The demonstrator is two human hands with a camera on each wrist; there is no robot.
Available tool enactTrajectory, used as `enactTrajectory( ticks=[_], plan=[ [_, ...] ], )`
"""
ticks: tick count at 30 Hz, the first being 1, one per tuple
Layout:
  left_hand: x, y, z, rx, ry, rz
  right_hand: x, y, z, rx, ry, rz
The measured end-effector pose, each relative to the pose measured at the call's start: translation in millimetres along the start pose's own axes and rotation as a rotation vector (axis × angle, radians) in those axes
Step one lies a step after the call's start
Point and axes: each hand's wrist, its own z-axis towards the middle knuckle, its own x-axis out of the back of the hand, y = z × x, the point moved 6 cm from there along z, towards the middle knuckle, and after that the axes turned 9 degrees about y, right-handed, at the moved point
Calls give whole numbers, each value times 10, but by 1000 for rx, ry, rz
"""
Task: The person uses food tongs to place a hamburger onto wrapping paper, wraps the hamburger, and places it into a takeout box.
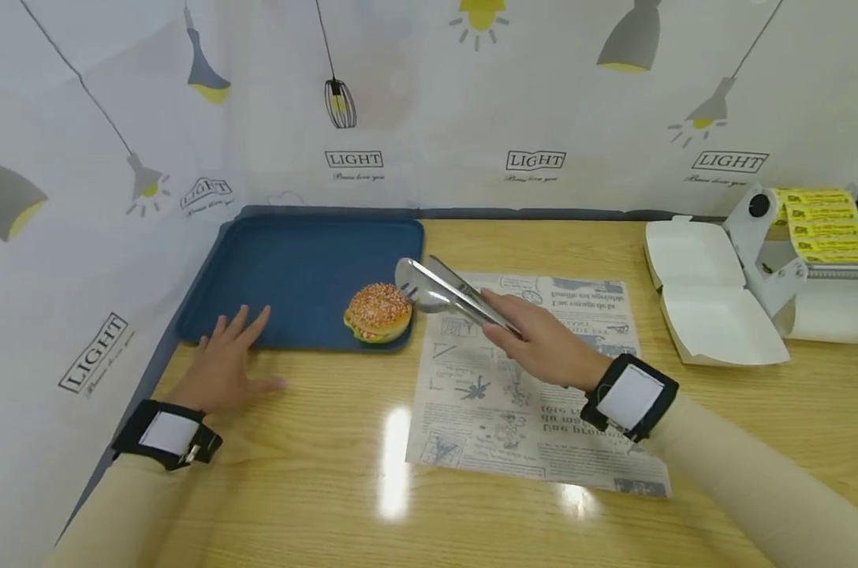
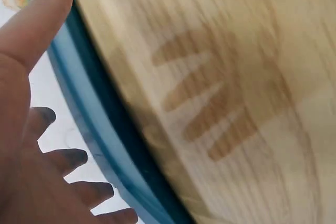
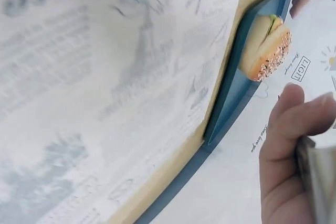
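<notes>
My right hand grips a pair of metal tongs, whose parted tips reach the right side of a burger. The burger has a seeded bun with a green and red filling along its lower edge; it sits in the near right corner of a blue tray. At the tray's near left edge, my left hand is spread with straight fingers and holds nothing. In the left wrist view its fingers are splayed beside the tray rim. The right wrist view shows the burger side-on beyond the right hand.
A printed paper sheet lies on the wooden table, under the right hand. Farther right are an opened white clamshell box and a label dispenser with a yellow label roll. A lamp-patterned curtain hangs behind.
</notes>
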Motion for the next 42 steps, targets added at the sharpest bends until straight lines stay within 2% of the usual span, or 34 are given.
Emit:
enactTrajectory(
  ticks=[2, 5, 9, 16, 21, 24, 31, 42],
  plan=[
    [-61, -101, 44, 7, -36, -9, -14, -22, 104, -13, -23, -6],
    [-122, -178, 76, 13, -72, -20, -52, -35, 231, -19, -65, -24],
    [-156, -185, 88, 7, -100, -20, -117, 19, 336, -44, -116, -26],
    [-197, -201, 105, -4, -108, -57, -240, 146, 409, -112, -173, 37],
    [-185, -186, 102, -6, -101, -53, -326, 151, 429, -182, -231, 91],
    [-171, -176, 93, -11, -93, -50, -353, 133, 437, -204, -255, 77],
    [-192, -193, 84, -7, -91, -41, -332, 90, 488, -171, -236, 27],
    [-199, -194, 85, -5, -91, -44, -323, 53, 544, -155, -208, 93]
  ],
)
